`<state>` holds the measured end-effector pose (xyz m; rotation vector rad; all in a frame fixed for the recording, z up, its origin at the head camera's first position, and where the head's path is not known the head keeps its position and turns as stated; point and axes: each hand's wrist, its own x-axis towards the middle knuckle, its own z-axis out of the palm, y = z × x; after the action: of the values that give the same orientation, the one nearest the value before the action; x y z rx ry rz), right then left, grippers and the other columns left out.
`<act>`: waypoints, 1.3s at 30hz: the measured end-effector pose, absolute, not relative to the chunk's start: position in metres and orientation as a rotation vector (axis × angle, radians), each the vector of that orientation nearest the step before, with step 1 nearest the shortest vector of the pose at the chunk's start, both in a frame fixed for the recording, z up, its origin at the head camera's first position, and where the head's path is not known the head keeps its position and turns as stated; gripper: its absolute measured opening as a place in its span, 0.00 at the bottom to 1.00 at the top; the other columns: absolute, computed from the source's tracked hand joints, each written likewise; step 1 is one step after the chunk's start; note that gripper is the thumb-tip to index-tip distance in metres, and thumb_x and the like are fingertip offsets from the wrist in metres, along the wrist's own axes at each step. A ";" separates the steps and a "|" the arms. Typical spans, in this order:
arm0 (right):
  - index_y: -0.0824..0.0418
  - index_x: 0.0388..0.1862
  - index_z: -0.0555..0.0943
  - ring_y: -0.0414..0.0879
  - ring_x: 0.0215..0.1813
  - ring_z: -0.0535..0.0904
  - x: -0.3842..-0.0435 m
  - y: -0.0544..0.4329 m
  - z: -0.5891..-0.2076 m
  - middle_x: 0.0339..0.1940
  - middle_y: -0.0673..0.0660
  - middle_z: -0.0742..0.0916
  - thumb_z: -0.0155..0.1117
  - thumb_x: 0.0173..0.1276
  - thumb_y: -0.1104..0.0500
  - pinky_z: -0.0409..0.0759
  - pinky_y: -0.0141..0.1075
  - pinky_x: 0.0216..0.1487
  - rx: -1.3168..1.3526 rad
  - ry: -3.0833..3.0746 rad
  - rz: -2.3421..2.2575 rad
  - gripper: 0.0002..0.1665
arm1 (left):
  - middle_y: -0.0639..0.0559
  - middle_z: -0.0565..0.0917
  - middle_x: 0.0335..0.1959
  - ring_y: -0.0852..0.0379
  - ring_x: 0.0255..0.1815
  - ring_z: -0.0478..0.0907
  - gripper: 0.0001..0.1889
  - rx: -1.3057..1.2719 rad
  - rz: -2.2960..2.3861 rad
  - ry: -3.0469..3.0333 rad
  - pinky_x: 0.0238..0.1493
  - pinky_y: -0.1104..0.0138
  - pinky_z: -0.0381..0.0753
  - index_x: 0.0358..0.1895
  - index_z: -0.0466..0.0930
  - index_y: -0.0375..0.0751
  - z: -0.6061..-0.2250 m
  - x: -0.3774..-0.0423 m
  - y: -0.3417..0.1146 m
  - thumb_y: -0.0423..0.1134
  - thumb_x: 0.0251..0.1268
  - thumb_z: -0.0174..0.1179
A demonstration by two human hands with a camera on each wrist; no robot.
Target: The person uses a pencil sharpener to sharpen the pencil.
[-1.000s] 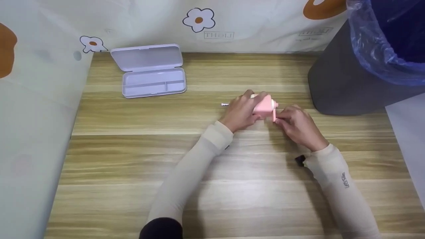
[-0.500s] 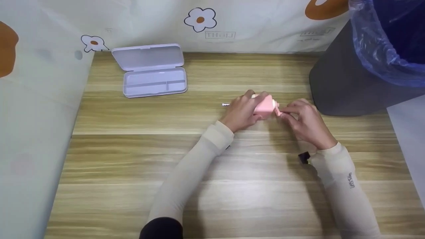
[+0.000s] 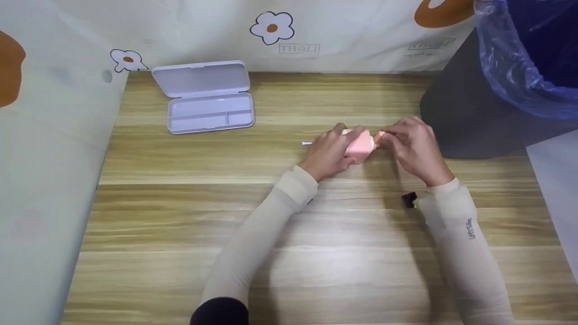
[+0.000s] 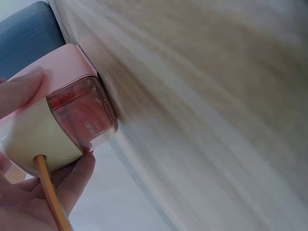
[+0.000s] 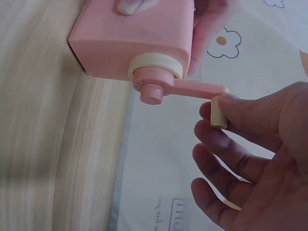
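Note:
A pink and cream hand-crank pencil sharpener (image 3: 360, 147) stands on the wooden table, gripped from the left by my left hand (image 3: 326, 153). In the left wrist view an orange pencil (image 4: 50, 196) sits in the hole of its cream face, beside a clear shavings window (image 4: 85, 114). The pencil's far end shows past my left hand in the head view. My right hand (image 3: 415, 146) pinches the cream knob (image 5: 218, 112) of the pink crank arm (image 5: 198, 88) between thumb and index finger. The other fingers are loosely curled.
A pale lilac pencil case (image 3: 210, 113) lies with its lid up at the back left. A dark grey bin (image 3: 469, 99) with a blue liner stands at the right. Behind the table hangs a flower-print curtain (image 3: 352, 36).
My right hand has swung the crank from pointing toward the front, round to the right and up toward the back. My left hand and the sharpener have stayed in place.

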<state>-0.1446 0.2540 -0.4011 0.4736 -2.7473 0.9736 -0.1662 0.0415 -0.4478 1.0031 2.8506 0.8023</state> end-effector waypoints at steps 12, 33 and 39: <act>0.69 0.44 0.88 0.53 0.36 0.78 -0.171 0.253 -0.413 0.33 0.63 0.85 0.65 0.70 0.62 0.70 0.41 0.39 0.363 -2.821 1.012 0.11 | 0.41 0.76 0.54 0.48 0.42 0.81 0.35 1.003 0.801 2.871 0.43 0.59 0.81 0.70 0.70 0.51 -0.450 -0.164 0.043 0.42 0.58 0.71; 0.68 0.41 0.89 0.53 0.36 0.79 -0.176 0.258 -0.458 0.31 0.64 0.87 0.59 0.60 0.76 0.73 0.45 0.42 0.387 -3.008 1.037 0.15 | 0.40 0.75 0.56 0.47 0.45 0.81 0.35 0.975 0.778 2.854 0.46 0.58 0.81 0.72 0.68 0.52 -0.447 -0.163 0.045 0.45 0.61 0.70; 0.66 0.29 0.88 0.49 0.30 0.74 -0.164 0.258 -0.462 0.25 0.59 0.84 0.67 0.63 0.71 0.70 0.41 0.36 0.465 -3.012 1.031 0.06 | 0.39 0.75 0.57 0.47 0.45 0.81 0.36 0.989 0.787 2.856 0.45 0.58 0.81 0.72 0.67 0.52 -0.448 -0.164 0.042 0.43 0.60 0.70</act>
<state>-0.1642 0.2581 -0.4617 0.4654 -3.0116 1.0306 -0.1642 0.0422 -0.4480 0.9892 2.8563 0.7872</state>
